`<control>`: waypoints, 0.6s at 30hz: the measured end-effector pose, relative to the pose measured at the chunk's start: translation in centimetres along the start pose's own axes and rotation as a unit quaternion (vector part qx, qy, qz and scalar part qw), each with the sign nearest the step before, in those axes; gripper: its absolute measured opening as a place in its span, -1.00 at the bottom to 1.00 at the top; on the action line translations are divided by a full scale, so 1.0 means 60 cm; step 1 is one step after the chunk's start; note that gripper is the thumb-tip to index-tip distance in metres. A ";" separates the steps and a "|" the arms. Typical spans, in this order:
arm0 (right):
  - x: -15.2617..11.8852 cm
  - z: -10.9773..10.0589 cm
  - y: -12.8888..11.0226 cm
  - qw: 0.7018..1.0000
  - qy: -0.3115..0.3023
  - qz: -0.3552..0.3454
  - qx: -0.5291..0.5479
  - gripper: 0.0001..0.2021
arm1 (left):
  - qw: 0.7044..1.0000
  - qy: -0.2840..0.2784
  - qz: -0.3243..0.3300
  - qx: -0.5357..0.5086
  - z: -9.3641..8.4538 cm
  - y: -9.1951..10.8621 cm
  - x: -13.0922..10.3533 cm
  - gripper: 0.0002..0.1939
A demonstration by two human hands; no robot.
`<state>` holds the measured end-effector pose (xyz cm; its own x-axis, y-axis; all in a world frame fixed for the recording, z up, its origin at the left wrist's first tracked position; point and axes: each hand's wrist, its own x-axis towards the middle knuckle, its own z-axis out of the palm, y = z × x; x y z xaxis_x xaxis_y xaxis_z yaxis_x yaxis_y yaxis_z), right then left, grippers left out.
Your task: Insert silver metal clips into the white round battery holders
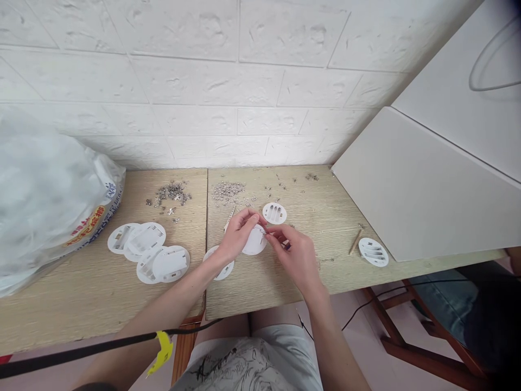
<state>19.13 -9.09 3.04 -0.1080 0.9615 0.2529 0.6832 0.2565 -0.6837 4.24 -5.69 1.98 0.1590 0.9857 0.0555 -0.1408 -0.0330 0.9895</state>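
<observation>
My left hand (240,231) is closed on the upper left edge of a round white plastic disc (253,244). At the disc's right edge my right hand (295,252) has its thumb and index finger pinched together; what lies between them is too small to make out. A dark thing shows under its curled fingers. Behind the hands lies another round white piece (274,213) with slots. One more disc (223,270) is partly hidden under my left forearm. A pile of small silvery metal parts (228,191) lies beyond my left hand.
Several white discs (150,239) overlap on the left of the wooden table (260,304), near a darker metal pile (173,194) and a full plastic bag (52,201). A slotted disc (373,252) and a small stick (356,242) lie right, beside a white panel (427,190). A black cable crosses low left.
</observation>
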 end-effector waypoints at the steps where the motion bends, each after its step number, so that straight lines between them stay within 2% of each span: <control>1: 0.000 0.001 -0.001 1.000 -0.001 -0.019 -0.005 -0.81 | 1.000 0.004 0.005 0.010 0.000 0.000 0.000 -0.75; 5: 0.001 0.005 -0.005 0.998 0.001 -0.063 -0.027 -0.77 | 1.000 0.009 0.011 0.012 -0.001 -0.001 0.001 -0.77; 12: 0.003 0.005 -0.002 0.997 0.002 -0.072 -0.031 -0.79 | 1.000 0.011 0.015 0.012 -0.001 -0.004 0.002 -0.79; 18: 0.005 0.007 -0.001 0.994 0.003 -0.077 -0.079 -0.80 | 0.999 0.003 0.026 0.034 0.002 -0.008 0.000 -0.82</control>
<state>18.74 -8.79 2.84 -0.2169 0.9110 0.3506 0.7634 0.3822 -0.5207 4.40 -5.70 1.51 0.1468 0.9834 0.1063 -0.0817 -0.0951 0.9921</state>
